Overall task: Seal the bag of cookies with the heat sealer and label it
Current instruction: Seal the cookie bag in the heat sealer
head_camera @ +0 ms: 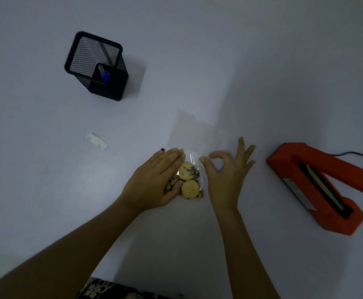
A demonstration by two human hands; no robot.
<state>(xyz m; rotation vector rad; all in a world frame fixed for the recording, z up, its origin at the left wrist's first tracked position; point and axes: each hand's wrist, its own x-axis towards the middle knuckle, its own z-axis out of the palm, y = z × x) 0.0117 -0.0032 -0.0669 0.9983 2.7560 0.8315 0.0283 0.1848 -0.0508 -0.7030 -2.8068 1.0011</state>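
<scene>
A clear plastic bag of cookies (190,180) lies flat on the white table, its empty upper part stretching away from me. My left hand (154,180) cups the bag's left side over the cookies. My right hand (226,173) pinches the bag's right edge between thumb and forefinger, with the other fingers spread. The orange heat sealer (318,186) sits to the right with its lid raised. A small white label (97,141) lies to the left.
A black mesh pen holder (96,65) with a blue pen (105,75) stands at the back left. A dark cable (357,155) runs off right from the sealer. Patterned cloth (111,290) shows at the table's near edge.
</scene>
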